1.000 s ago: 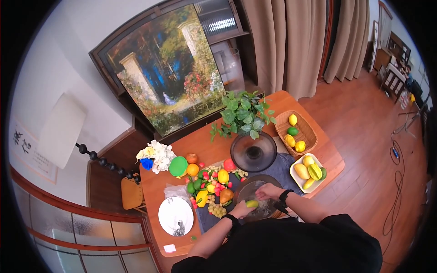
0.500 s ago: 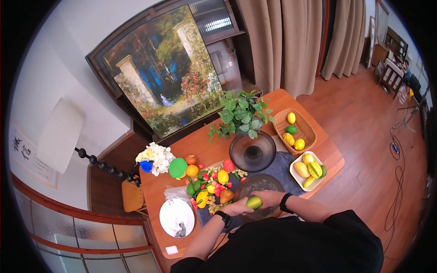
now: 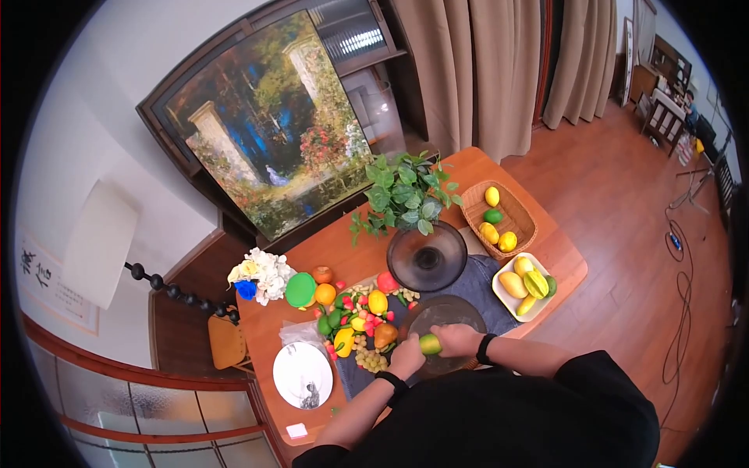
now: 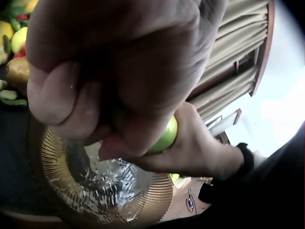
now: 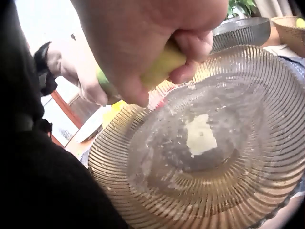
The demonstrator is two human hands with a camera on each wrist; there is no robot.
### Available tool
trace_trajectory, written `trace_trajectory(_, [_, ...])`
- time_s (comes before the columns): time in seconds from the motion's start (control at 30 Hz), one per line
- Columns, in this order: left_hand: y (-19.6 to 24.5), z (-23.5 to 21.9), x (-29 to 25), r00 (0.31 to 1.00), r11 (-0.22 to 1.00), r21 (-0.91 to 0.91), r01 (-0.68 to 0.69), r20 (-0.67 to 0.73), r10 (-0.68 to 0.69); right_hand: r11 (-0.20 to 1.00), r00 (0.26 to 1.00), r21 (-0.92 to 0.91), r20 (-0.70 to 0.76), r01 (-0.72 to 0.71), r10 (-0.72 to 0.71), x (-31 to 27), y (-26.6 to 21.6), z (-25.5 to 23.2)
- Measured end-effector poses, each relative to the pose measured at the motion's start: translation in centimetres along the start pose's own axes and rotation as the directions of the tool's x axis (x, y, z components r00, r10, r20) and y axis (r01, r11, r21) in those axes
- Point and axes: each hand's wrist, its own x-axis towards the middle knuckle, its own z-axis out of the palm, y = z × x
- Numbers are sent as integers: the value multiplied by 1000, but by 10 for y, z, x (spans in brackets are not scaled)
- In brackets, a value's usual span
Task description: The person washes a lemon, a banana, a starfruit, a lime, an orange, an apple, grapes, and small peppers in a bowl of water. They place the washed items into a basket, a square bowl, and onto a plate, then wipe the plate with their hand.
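Both hands hold one green-and-yellow mango (image 3: 430, 344) between them, over a ribbed glass bowl (image 5: 267, 191) of water. My left hand (image 3: 406, 357) grips one end, its fingers curled round the fruit. The other end is in my right hand (image 3: 459, 341), with fingers and thumb wrapped about it. In the right wrist view the mango's yellow end (image 5: 164, 67) shows between thumb and fingers. Most of the fruit is hidden by the hands in the left wrist view, where only a green part (image 4: 166, 136) shows. Rippled water (image 4: 112, 181) lies in the bowl below.
Mixed fruit and vegetables (image 3: 367, 316) lie left of the bowl. Behind it stands a dark glass bowl (image 3: 427, 257) near a leafy plant (image 3: 406, 191). A wicker basket (image 3: 519, 210) and a pale tray (image 3: 503, 292), both with fruit, sit to the right. A white plate (image 3: 300, 374) lies left.
My right hand was over the water apart from the mango, then came to it and now grips it alongside the left hand. The mango has turned slightly between the hands.
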Motion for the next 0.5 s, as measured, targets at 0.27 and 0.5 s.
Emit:
trace_trajectory(0.27, [11,-35,-4,887,865,262,-428,-65,458,904,918,339,378,-260,123,22,32,22])
trace_trajectory(0.5, [-20,1,10,864,792,-572,-215,267,427,967,969,86,41,240,-244,5,26,11])
